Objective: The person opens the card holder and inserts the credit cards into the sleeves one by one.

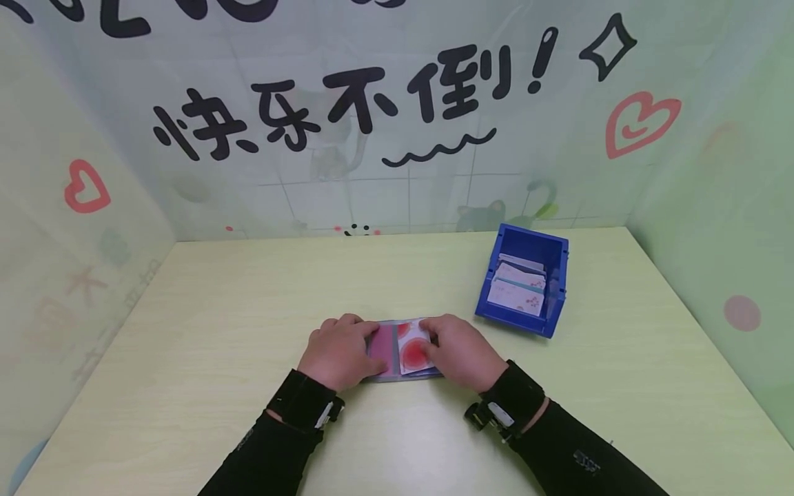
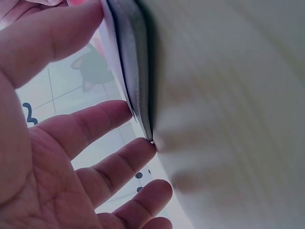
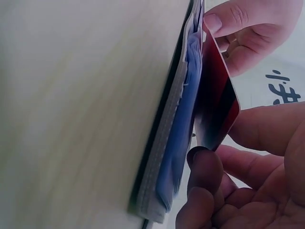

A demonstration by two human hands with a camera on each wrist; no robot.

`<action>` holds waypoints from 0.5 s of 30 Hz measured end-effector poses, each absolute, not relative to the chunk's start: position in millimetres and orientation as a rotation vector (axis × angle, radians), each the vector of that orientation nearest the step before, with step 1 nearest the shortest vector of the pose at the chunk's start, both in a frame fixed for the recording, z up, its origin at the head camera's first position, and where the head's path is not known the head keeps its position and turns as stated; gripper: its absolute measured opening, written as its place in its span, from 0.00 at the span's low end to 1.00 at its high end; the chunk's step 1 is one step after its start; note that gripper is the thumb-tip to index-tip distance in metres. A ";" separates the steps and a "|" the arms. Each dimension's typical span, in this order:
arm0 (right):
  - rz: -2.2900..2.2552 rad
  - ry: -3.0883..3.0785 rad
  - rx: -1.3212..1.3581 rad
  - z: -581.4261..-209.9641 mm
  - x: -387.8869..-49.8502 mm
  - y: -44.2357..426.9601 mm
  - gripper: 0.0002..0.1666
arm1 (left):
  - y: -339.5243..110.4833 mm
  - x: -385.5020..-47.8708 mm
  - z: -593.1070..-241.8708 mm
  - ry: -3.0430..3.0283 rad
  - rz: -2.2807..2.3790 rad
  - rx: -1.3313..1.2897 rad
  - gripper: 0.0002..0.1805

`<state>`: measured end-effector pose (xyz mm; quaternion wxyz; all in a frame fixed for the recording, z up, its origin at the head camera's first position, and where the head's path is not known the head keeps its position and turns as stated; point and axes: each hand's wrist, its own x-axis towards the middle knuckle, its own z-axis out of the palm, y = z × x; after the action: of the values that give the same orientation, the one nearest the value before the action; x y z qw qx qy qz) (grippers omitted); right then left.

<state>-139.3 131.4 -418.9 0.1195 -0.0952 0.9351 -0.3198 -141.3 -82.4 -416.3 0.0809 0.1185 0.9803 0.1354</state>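
A small card holder (image 1: 391,377) lies spread on the table, a pink left page (image 1: 381,348) showing. My left hand (image 1: 340,351) holds its left side; in the left wrist view the thumb (image 2: 57,36) lies over the page and fingertips (image 2: 143,148) touch the edge. My right hand (image 1: 465,353) pinches a white card with red circles (image 1: 414,351) over the right side. From the right wrist, that card (image 3: 217,95) shows a dark and red underside, tilted up from the holder's clear plastic sleeves (image 3: 178,143). The right fingertips (image 3: 205,169) grip its near end.
A blue plastic bin (image 1: 513,318) stands at the back right of the pale wooden table (image 1: 248,296). Several printed cards (image 1: 516,296) stand inside it. Printed cloth (image 1: 397,193) closes off the back and both sides of the table.
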 end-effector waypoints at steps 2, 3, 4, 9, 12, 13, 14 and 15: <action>-0.928 2.734 -0.297 -418.5 -139.1 130.7 0.25 | -82.9 -141.2 -415.6 2.932 0.404 0.360 0.38; -0.924 2.735 -0.304 -418.4 -139.1 130.5 0.26 | -83.2 -141.2 -415.4 2.932 0.404 0.361 0.37; -0.917 2.736 -0.313 -418.1 -139.0 130.2 0.26 | -83.4 -141.3 -415.1 2.932 0.404 0.363 0.37; -0.851 2.746 -0.368 -416.5 -138.5 128.8 0.30 | -84.5 -141.7 -414.1 2.933 0.403 0.373 0.37; -0.837 2.746 -0.380 -415.7 -137.6 127.9 0.32 | -84.7 -141.7 -413.1 2.930 0.393 0.380 0.37; -0.842 2.744 -0.375 -415.4 -137.2 127.7 0.32 | -84.7 -141.8 -412.8 2.929 0.389 0.383 0.37; -0.848 2.744 -0.367 -415.1 -137.1 127.4 0.32 | -84.7 -141.8 -412.5 2.929 0.385 0.387 0.37; -0.857 2.742 -0.355 -414.9 -137.0 127.2 0.32 | -84.8 -141.8 -412.3 2.929 0.379 0.391 0.37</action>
<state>-137.0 127.2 -414.9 0.1233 -0.1217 0.9400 -0.2937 -141.8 -84.8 -412.3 0.0809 0.1307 0.9800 0.1267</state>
